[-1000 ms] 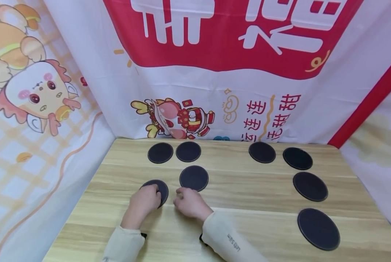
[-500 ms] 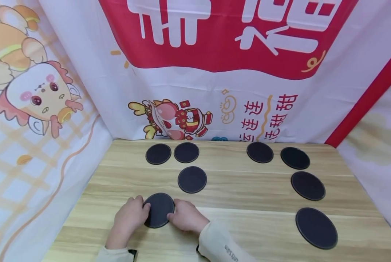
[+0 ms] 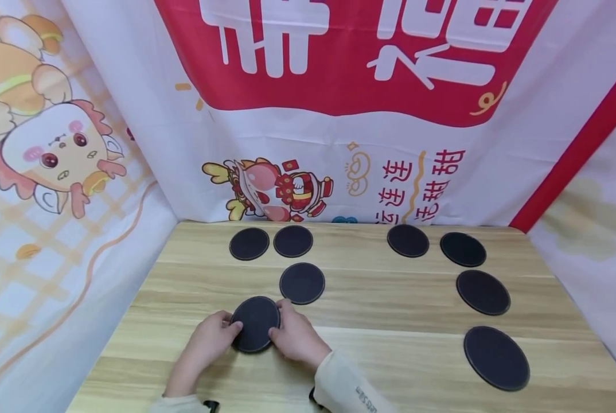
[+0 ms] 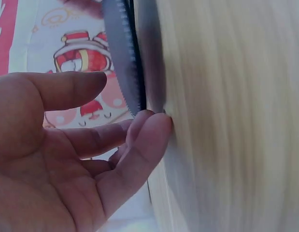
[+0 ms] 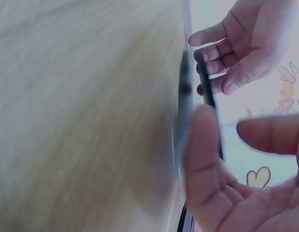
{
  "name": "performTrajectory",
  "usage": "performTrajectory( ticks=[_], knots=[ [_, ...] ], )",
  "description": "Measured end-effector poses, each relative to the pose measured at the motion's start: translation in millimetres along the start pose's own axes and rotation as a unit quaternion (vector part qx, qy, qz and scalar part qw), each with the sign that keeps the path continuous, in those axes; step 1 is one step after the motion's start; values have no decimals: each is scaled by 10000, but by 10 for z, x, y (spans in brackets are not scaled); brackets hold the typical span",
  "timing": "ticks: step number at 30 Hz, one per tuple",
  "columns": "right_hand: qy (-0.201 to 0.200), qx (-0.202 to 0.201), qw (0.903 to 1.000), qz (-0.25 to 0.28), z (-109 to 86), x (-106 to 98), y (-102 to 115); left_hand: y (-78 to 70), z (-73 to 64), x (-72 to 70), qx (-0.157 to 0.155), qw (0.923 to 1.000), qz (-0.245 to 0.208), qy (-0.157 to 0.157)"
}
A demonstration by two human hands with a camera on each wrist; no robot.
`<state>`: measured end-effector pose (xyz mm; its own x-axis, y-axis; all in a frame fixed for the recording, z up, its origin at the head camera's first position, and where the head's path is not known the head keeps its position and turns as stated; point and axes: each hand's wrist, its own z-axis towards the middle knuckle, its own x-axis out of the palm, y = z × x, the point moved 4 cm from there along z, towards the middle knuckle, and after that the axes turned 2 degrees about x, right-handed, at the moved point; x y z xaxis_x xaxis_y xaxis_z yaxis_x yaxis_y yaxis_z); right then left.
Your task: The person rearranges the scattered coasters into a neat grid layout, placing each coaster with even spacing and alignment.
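Between my two hands is a round black coaster (image 3: 256,324) with a stitched rim. My left hand (image 3: 211,338) holds its left edge, thumb over the top and fingers tucked at the rim. On the opposite edge my right hand (image 3: 297,332) grips it, thumb on the top face. In the right wrist view the coaster (image 5: 207,82) is edge-on, raised off the tabletop, with both hands at it. The left wrist view shows the coaster (image 4: 125,58) above the left fingertips (image 4: 154,126). Just beyond it a similar coaster (image 3: 302,283) lies flat.
Two more coasters, the nearer one (image 3: 293,241) and its neighbour (image 3: 249,244), lie by the back edge of the wooden table (image 3: 370,298). Several others, including a large-looking one (image 3: 496,358), line the right side. A printed cloth (image 3: 359,132) hangs behind.
One second ago the left hand was on top of the coaster, the right hand apart from it. The coaster came nearer, both hands took its edges, and it has since risen slightly.
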<state>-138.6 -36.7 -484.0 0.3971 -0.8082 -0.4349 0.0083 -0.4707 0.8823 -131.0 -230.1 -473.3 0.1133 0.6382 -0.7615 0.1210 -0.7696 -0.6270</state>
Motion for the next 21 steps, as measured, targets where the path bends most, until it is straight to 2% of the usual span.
performTrajectory(
  ticks=[4,9,14,21],
  knots=[
    [-360,-27,9989,296,11,-157,-15,-133,45,74,213,9997,28,-122],
    [-428,183,9940,990,48,-369,-120,-334,133,153,468,9982,152,-340],
    [-599,257,9898,1268,60,-634,-268,-563,239,287,776,9957,157,-481],
    [-870,264,9859,1401,41,-974,-440,-836,391,499,963,9948,-241,-238]
  ],
)
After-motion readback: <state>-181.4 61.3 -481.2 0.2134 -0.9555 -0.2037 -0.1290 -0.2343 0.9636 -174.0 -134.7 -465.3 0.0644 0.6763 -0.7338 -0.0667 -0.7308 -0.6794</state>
